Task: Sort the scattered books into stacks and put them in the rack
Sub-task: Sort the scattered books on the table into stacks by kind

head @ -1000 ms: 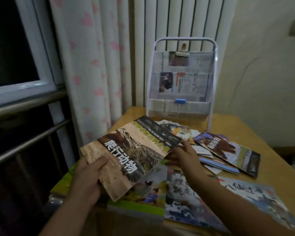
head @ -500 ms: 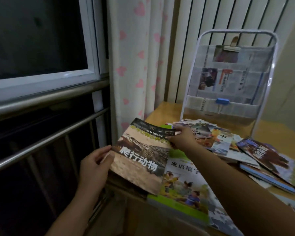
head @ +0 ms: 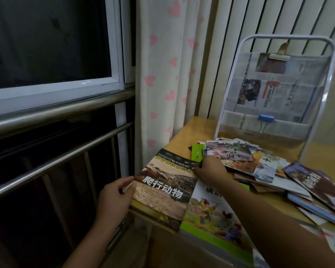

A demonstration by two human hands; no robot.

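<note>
A brown reptile book [head: 162, 188] lies at the table's left front corner. My left hand [head: 114, 198] grips its left edge, thumb on the cover. My right hand [head: 209, 169] pinches its far right corner. Beside it on the right lies a green-edged picture book [head: 209, 215], partly under my right forearm. A loose heap of thin books [head: 240, 159] spreads behind my right hand. The white wire rack [head: 275, 88], lined with newspaper, stands upright at the back of the table.
More books [head: 313, 188] lie scattered at the right on the wooden table [head: 193, 128]. A heart-print curtain [head: 162, 74] hangs left of the rack. A window with metal rails [head: 56, 155] fills the left side, past the table's edge.
The reptile book has come down from mid-air onto the table's left front corner. Both hands moved with it and the camera turned left toward the window.
</note>
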